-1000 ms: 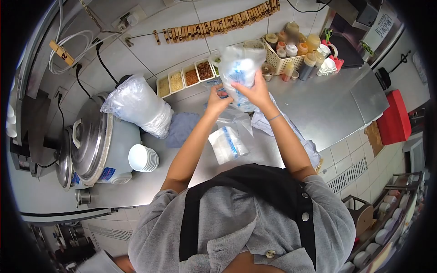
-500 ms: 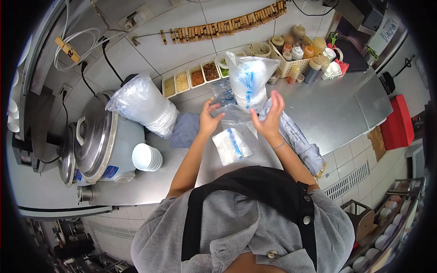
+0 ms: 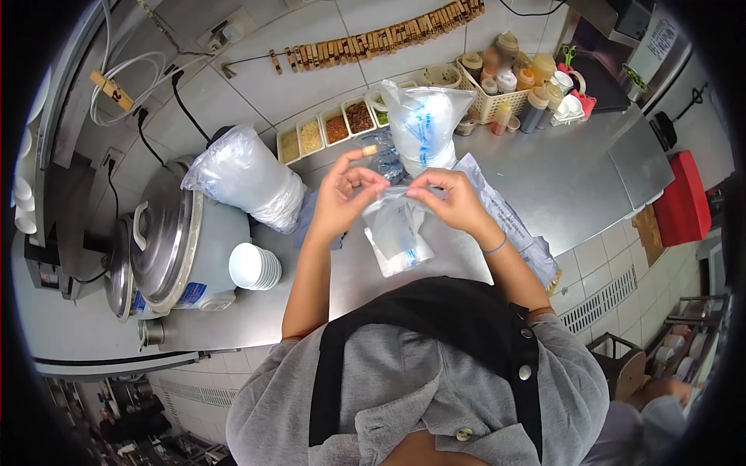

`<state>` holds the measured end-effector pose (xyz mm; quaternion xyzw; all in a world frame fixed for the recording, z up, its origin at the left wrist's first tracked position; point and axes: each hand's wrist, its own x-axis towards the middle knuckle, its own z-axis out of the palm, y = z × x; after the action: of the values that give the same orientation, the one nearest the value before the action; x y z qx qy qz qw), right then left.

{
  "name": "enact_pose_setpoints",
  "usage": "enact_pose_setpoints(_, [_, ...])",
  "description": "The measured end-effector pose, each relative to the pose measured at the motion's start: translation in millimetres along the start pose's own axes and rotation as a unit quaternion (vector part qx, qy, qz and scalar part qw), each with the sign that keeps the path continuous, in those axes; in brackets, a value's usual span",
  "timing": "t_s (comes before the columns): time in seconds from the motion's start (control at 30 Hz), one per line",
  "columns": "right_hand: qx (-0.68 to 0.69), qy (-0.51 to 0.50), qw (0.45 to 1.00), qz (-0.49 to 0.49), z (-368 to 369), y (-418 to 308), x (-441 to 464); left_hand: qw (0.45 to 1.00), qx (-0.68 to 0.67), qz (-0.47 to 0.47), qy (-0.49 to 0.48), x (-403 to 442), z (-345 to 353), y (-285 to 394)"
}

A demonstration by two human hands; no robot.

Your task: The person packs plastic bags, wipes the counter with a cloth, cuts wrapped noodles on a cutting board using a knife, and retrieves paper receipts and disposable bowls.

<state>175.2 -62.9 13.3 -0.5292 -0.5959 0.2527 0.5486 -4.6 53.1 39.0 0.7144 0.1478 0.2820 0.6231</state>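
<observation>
A small clear plastic bag (image 3: 398,220) hangs between my two hands, pinched at its top edge. My left hand (image 3: 347,194) grips the left corner with thumb and finger; a beige wrap covers one raised fingertip. At the opposite corner, my right hand (image 3: 452,200) is closed in a pinch. Below the bag, partly covered by it, a white folded packet (image 3: 406,262) lies on the steel counter. Just beyond my hands stands a large bag of white items (image 3: 426,128) with blue print. A crumpled clear bag with blue print (image 3: 386,165) sits to its left.
Another filled bag (image 3: 252,182), stacked white bowls (image 3: 255,267) and a lidded pot (image 3: 167,241) are on the left. A grey printed plastic roll (image 3: 513,225) lies right. Topping containers (image 3: 311,136) and a sauce basket (image 3: 493,101) line the back. Someone's hand (image 3: 670,390) shows lower right.
My hands have come together from a spread, open pose and now both pinch the clear bag, held above the white packet. A person has appeared at the lower right.
</observation>
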Motion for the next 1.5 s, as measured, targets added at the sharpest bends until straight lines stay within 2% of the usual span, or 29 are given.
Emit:
enact_pose_setpoints(0.1, [0.018, 0.017, 1.0, 0.0, -2.8, -7.0, 0.0, 0.999, -0.01, 0.036, 0.031, 2.8, 2.4, -4.9])
enact_pose_setpoints(0.17, [0.019, 0.024, 0.999, 0.013, -6.9, -12.4, -0.1, 0.99, 0.012, 0.135, -0.023, 3.1, 10.5, 0.8])
enact_pose_setpoints(0.4, [0.008, 0.023, 1.0, 0.001, -16.6, -16.4, -5.3, 0.991, 0.014, 0.129, 0.037, 4.5, 49.0, 4.0])
enact_pose_setpoints(0.47, [0.01, 0.026, 1.0, 0.005, -20.9, -17.5, -6.5, 0.997, -0.035, 0.073, 0.02, 6.0, 49.6, 5.4])
enact_pose_setpoints(0.5, [0.002, 0.032, 0.999, 0.015, -23.6, -17.6, -7.0, 0.997, -0.035, 0.073, 0.018, 6.7, 51.4, 7.1])
enact_pose_setpoints(0.57, [-0.006, 0.039, 0.999, 0.025, -25.6, -15.8, -5.1, 0.987, -0.148, 0.06, 0.028, 7.3, 56.6, 11.4])
enact_pose_setpoints(0.63, [-0.029, 0.184, 0.972, -0.141, -24.6, -11.7, 1.1, 0.987, -0.145, 0.075, -0.008, 8.0, 53.4, -2.1])
enact_pose_setpoints(0.67, [-0.03, 0.185, 0.972, -0.143, -23.7, -13.4, 0.3, 0.985, -0.143, 0.089, -0.042, 8.9, 51.8, -10.0])
enact_pose_setpoints(0.73, [0.187, 0.212, 0.958, -0.053, -19.5, -20.4, -5.7, 0.988, -0.121, 0.086, -0.051, 11.9, 58.1, -5.8])
enact_pose_setpoints(0.77, [0.186, 0.212, 0.958, -0.054, -19.8, -21.2, -8.0, 0.988, -0.135, 0.03, -0.061, 10.7, 60.7, -1.4])
enact_pose_setpoints(0.8, [0.187, 0.161, 0.969, -0.012, -21.1, -21.7, -10.0, 0.986, -0.149, -0.026, -0.071, 10.5, 62.8, 3.5])
enact_pose_setpoints(0.83, [0.187, 0.11, 0.976, 0.03, -23.6, -21.6, -11.4, 0.986, -0.139, -0.032, -0.082, 10.6, 61.7, 1.1])
enact_pose_setpoints(0.87, [0.186, 0.111, 0.976, 0.029, -26.1, -19.0, -11.4, 0.986, -0.14, -0.031, -0.083, 12.5, 60.9, 1.4])
enact_pose_setpoints(0.93, [0.197, 0.005, 0.976, 0.09, -30.7, -7.8, -8.7, 0.992, -0.086, 0.007, -0.096, 18.4, 56.9, 2.1])
enact_pose_setpoints(0.97, [0.196, 0.002, 0.976, 0.09, -33.9, -1.2, -8.0, 0.992, -0.086, 0.008, -0.094, 20.9, 50.6, -0.6])
enact_pose_setpoints(1.03, [0.276, -0.073, 0.95, 0.124, -43.5, 9.0, -4.2, 0.943, -0.325, 0.009, -0.071, 28.2, 34.9, -4.1])
enact_pose_setpoints(1.13, [0.244, -0.106, 0.955, 0.13, -64.6, 15.6, 9.8, 0.927, -0.372, 0.022, -0.039, 43.0, 28.9, 7.7])
enact_pose_setpoints(1.17, [0.315, -0.093, 0.938, 0.106, -69.0, 20.1, 20.7, 0.933, -0.359, 0.029, -0.006, 49.7, 31.7, 16.7])
enact_pose_setpoints(1.23, [0.298, -0.011, 0.948, 0.113, -77.1, 0.9, 44.6, 0.95, -0.31, 0.042, 0.008, 73.2, 18.7, 11.2])
enact_pose_setpoints(1.3, [0.23, 0.089, 0.96, 0.129, -80.4, -3.6, 74.0, 0.964, -0.261, 0.053, 0.022, 99.2, 10.6, 5.2])
enact_pose_setpoints(1.33, [0.23, 0.089, 0.96, 0.13, -82.4, -2.9, 87.8, 0.97, -0.225, 0.045, 0.077, 112.0, 10.5, 2.6])
enact_pose_setpoints(1.37, [0.141, 0.127, 0.969, 0.155, -83.9, -1.7, 100.4, 0.973, -0.188, 0.035, 0.133, 121.1, 9.8, -0.5])
enact_pose_setpoints(1.4, [0.051, 0.163, 0.969, 0.176, -85.7, -0.3, 109.4, 0.972, -0.188, 0.034, 0.133, 128.4, 5.7, -10.4])
enact_pose_setpoints(1.5, [0.019, 0.175, 0.961, 0.212, -82.1, 33.6, 121.3, 0.971, -0.188, -0.007, 0.149, 144.0, -8.4, -63.8])
